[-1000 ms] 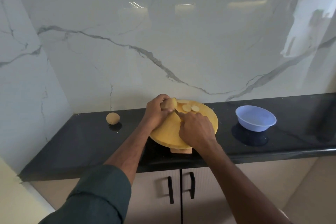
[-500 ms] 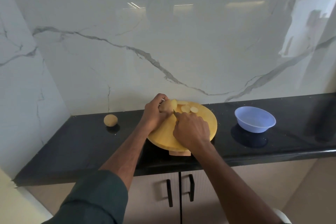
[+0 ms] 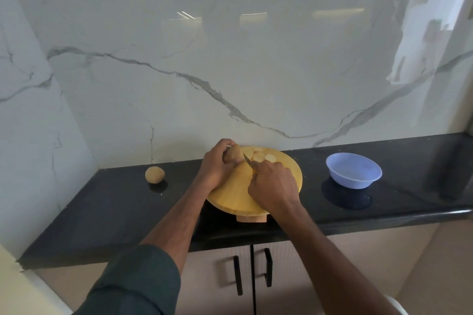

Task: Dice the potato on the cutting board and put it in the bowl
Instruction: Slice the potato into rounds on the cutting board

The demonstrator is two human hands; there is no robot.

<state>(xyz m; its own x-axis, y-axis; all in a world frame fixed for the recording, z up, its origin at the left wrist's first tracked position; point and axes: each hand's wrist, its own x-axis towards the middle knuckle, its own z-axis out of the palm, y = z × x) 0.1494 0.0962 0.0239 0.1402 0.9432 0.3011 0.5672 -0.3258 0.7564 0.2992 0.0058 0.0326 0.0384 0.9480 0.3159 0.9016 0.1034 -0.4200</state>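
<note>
A round yellow cutting board lies on the black counter. My left hand grips a partly cut potato at the board's far left. My right hand grips a small knife; its blade points at the potato's cut face and its handle is hidden in my fist. Several pale round potato slices lie on the far part of the board, right of the blade. A light blue bowl stands right of the board and looks to hold nothing.
A whole unpeeled potato sits on the counter left of the board. A marble wall rises right behind the counter. Below the counter edge are cabinet doors with two black handles.
The view has shifted slightly. My hands stay at the potato, with the knife working at its cut end; the pile of slices looks about the same.
</note>
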